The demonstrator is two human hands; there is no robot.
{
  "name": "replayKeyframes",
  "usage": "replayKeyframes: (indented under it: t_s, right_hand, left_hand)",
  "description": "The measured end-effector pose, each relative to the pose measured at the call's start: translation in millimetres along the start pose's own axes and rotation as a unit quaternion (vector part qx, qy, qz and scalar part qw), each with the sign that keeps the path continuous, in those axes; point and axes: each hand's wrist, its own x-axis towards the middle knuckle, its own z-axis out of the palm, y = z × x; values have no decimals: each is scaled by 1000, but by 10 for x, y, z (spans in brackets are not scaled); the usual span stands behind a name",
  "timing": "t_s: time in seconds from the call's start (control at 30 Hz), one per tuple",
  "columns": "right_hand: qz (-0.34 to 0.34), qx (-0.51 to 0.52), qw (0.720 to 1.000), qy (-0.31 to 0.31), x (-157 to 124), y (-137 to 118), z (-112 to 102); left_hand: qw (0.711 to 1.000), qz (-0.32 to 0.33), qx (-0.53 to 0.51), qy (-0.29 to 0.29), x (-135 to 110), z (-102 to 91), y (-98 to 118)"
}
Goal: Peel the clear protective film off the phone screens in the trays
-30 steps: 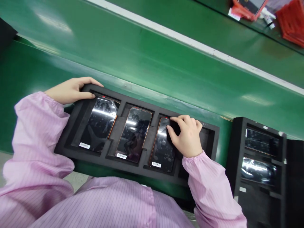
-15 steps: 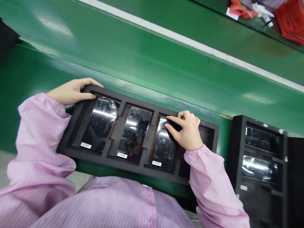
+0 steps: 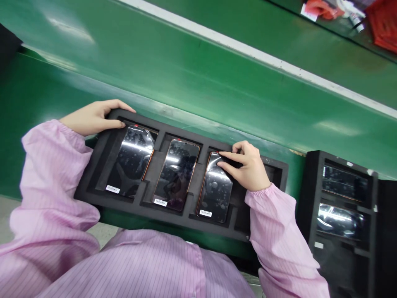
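Right hand [image 3: 250, 170] higher on phone [image 3: 215, 196]; green conveyor [image 3: 198, 78]

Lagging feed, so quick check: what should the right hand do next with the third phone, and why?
Probably tilt the top end of the third phone up out of its slot: the right hand holds that end, and the left hand braces the tray.

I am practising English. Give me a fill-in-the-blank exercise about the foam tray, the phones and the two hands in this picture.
The tray under the hands holds ___ phones.
The phone that the right hand touches lies farthest to the ___.
The left hand grips the tray's far ___ corner.
The belt beyond the tray is ___.
Missing words: three; right; left; green.
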Motion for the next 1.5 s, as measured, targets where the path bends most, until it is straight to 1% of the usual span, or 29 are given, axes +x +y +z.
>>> replayKeyframes:
  t_s: [0.1, 0.2, 0.27, 0.37, 0.43, 0.57, 0.73, 0.8, 0.93, 1.03, 1.23, 1.5]
  right_hand:
    - [5, 9, 1000, -2, 0, -18, -9]
    - [14, -13, 1000, 9, -24, -79, -7]
    - [29, -59, 998, 24, -47, -161, 9]
    - [61, -155, 985, 47, -72, -310, 51]
    - [76, -176, 980, 42, -73, -376, 82]
    - [85, -104, 991, 18, -41, -374, 119]
    - [104, -34, 993, 36, 3, -323, 88]
    - [91, -11, 996, 23, 0, -297, 25]
    - [20, 77, 996, -30, -64, -185, -154]
    - [19, 124, 991, -34, -130, -101, -248]
    - [55, 154, 986, -41, -180, -63, -301]
    - [75, 162, 983, -34, -207, -64, -338]
  left_hand:
    - [1000, 6, 4, 2, 0, 4, 3]
    - [1000, 5, 1, 3, 0, 7, 7]
    - [1000, 6, -1, 4, -1, 8, 11]
    - [1000, 9, 6, 8, -4, 4, 18]
    - [1000, 9, 12, 5, -5, 0, 21]
    - [1000, 3, 11, -9, -7, -7, 31]
    - [1000, 2, 12, -4, -9, -6, 45]
    - [1000, 4, 12, -5, -10, -4, 45]
    - [1000, 7, 10, -4, -14, -1, 42]
    - [1000, 8, 9, -5, -16, -1, 41]
    - [1000, 3, 7, -2, -13, -7, 34]
    - [1000, -1, -3, -2, -18, 4, 50]
